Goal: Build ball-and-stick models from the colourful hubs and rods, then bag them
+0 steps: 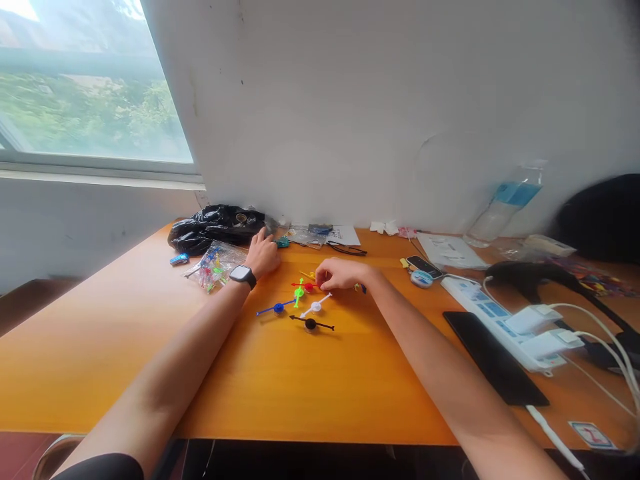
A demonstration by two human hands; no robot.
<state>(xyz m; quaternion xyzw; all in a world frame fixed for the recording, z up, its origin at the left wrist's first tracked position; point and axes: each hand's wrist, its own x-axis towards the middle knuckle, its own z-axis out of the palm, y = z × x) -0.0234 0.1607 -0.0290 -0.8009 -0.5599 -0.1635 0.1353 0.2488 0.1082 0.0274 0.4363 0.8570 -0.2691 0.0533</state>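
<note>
My left hand (263, 253), with a dark watch on its wrist, rests on the table beside the black plastic bag, fingers stretched forward. A small teal packet (283, 242) lies by its fingertips. My right hand (339, 273) is curled, its fingertips pinched at the tail end of a red arrow spinner (309, 287). Partly behind those fingers is a yellow arrow spinner (308, 275). Around them lie a green arrow spinner (299, 293), a blue one (279, 308), a white one (316, 307) and, closest to me, a black one (311, 325).
A clear bag of coloured plastic parts (216, 267) and the black plastic bag (217, 225) lie at left. Papers (343, 235) line the wall. To the right are a power strip (490, 310) with chargers, a black phone-like slab (493, 357) and a tilted bottle (505, 203).
</note>
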